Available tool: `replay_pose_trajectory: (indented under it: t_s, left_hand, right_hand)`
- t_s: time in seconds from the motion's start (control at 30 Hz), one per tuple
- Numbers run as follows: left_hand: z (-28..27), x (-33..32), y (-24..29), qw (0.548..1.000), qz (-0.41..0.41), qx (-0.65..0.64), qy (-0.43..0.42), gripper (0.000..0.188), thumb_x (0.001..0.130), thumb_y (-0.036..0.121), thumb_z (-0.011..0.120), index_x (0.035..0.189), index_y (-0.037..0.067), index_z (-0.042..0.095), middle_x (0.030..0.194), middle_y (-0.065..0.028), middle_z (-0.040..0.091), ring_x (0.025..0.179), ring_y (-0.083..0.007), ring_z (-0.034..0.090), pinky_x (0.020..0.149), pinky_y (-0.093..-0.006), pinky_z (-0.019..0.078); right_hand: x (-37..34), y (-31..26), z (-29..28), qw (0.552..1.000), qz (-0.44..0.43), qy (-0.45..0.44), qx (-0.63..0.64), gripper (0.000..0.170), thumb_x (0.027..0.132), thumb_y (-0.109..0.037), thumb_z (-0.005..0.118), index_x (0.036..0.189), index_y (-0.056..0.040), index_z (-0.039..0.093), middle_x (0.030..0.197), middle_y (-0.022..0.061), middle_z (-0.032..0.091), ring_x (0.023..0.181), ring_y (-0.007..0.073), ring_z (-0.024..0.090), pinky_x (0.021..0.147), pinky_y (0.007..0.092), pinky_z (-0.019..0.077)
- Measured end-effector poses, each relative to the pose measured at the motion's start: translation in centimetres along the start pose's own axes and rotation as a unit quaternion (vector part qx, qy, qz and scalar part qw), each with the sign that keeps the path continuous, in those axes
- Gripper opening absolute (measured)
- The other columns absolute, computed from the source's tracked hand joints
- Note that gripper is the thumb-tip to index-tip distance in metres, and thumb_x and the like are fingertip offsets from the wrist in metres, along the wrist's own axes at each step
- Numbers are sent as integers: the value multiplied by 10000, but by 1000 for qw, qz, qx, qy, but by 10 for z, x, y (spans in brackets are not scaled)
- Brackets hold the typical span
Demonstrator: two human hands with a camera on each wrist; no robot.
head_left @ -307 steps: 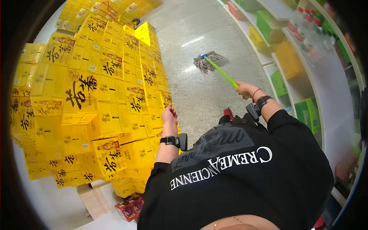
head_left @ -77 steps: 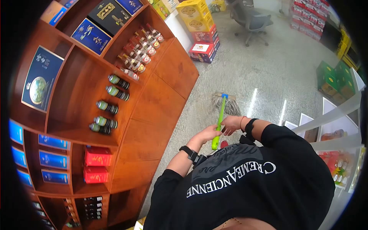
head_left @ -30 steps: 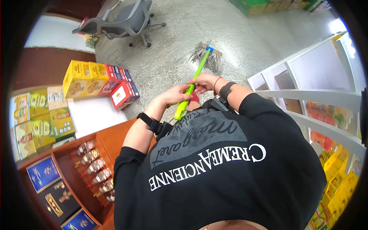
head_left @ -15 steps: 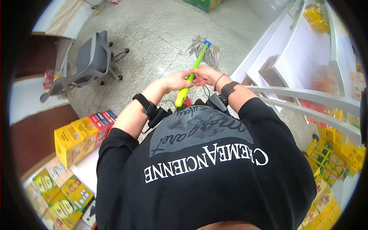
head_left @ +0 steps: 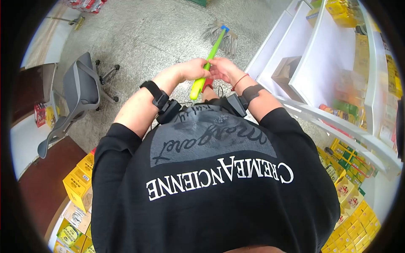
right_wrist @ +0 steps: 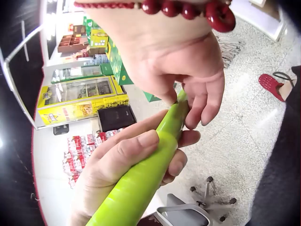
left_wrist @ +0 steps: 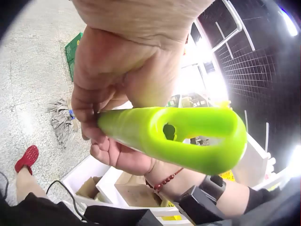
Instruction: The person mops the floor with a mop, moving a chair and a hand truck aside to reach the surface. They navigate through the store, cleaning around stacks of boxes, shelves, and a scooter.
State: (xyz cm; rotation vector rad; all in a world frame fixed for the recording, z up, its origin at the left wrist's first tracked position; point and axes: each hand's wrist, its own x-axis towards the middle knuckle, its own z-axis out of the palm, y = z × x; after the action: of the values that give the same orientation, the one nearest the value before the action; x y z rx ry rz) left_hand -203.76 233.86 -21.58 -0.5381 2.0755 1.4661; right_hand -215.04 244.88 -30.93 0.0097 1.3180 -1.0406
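Note:
A green mop handle (head_left: 214, 48) slants down from a grey string mop head (head_left: 228, 42) that lies on the floor ahead. The left hand (head_left: 195, 69) grips the handle near its end; in the right wrist view the left hand's (right_wrist: 127, 157) thumb and fingers wrap round it. Just beyond, the right hand (head_left: 223, 68) holds the shaft between thumb and curled fingers, as the right wrist view shows the right hand (right_wrist: 188, 77). In the left wrist view the handle's slotted end (left_wrist: 202, 136) sticks out below the left hand (left_wrist: 127, 70).
A grey office chair (head_left: 80, 86) stands on the left. White shelves (head_left: 291, 46) with an open carton (head_left: 287, 71) run along the right. Yellow boxes (head_left: 80, 181) are at lower left, more yellow boxes (head_left: 358, 223) at lower right. A red shoe (left_wrist: 28, 157) is on the floor.
The view has turned and moved: the chair has shifted left and lower, and the shelves fill more of the right. Since the earliest frame, the left hand has come onto the handle.

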Motion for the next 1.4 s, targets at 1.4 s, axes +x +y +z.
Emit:
replay_pose_trajectory:
  t_s: [1.4]
  left_hand:
    - [-354,575,320,977,98,87,-168,507,691,367,652,1055,31,545,947,-137,598,881,-224,560,773,-315,424]
  right_hand:
    - [204,-526,-389,968,-80,177,159,234,864,-164,449,1040,-17,494,793,106,549,592,175,528,476,300,449]
